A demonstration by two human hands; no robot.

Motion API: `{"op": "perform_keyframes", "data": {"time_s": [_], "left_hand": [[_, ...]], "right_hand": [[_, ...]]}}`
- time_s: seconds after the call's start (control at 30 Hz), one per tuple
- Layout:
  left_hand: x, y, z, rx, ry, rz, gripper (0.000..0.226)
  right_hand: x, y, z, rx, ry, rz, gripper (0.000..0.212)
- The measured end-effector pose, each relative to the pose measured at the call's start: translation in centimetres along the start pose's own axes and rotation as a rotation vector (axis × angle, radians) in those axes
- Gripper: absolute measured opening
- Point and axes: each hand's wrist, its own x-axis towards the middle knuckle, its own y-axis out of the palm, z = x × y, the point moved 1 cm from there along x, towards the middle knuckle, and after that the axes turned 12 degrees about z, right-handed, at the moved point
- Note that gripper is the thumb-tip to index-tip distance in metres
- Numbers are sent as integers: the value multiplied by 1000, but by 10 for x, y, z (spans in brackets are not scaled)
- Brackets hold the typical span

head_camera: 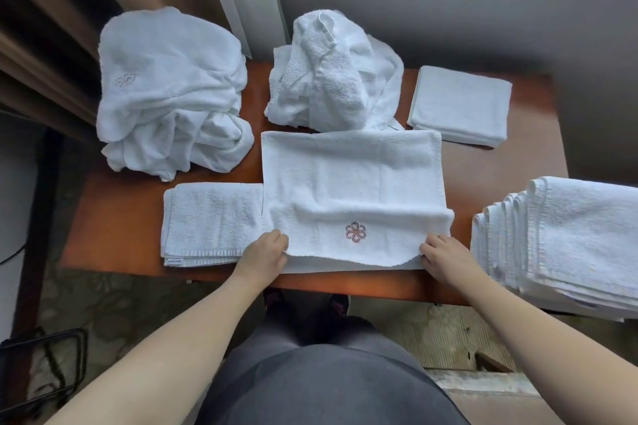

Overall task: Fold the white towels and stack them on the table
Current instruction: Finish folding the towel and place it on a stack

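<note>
Left hand [266,252] and right hand [440,257] pinched near corners of emblem towel [352,197], fingers curled on its edge at table [114,217] front. Fold half made. Folded pieces [212,221], [461,105], side stack [566,238] done; two crumpled heaps [169,93], [331,72] remained.

I see a glossy, reddish wooden table [121,217]; on it a matt, nubby terry-cloth towel [352,190] with a stitched emblem [355,232], smoother folded cloth [461,105] beyond.

Towel [352,190] emblem: an embroidered flower knot, no letters.
Folded towel [214,217] tag [174,261]: print too small to read.
</note>
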Motion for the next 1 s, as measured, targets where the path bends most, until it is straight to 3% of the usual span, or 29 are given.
{"op": "perform_keyframes", "data": {"time_s": [0.07, 0.27, 0.5, 0.67, 0.77, 0.83, 0.93, 1.0], "left_hand": [[4, -2, 0, 4, -36, 8, 9], [13, 14, -3, 238, -8, 248, 16], [7, 17, 7, 224, 106, 273, 12], [4, 19, 11, 256, 76, 286, 33], [11, 21, 4, 387, 42, 285, 51], [17, 19, -2, 403, 28, 300, 51], [30, -4, -2, 133, -18, 361, 17], [42, -33, 6, -57, -60, 411, 6]], "right_hand": [[1, 2, -1, -16, -8, -1, 30], [-1, 4, -3, -47, -91, -16, 36], [-3, 7, -17, -60, -188, 6, 44], [8, 7, -6, -112, -111, -25, 35], [23, 3, -1, -28, 42, 183, 15], [30, -6, 0, 65, 114, 313, 15], [40, -23, -10, 361, 196, 425, 25], [44, -41, -23, 612, 251, 464, 28]]}}
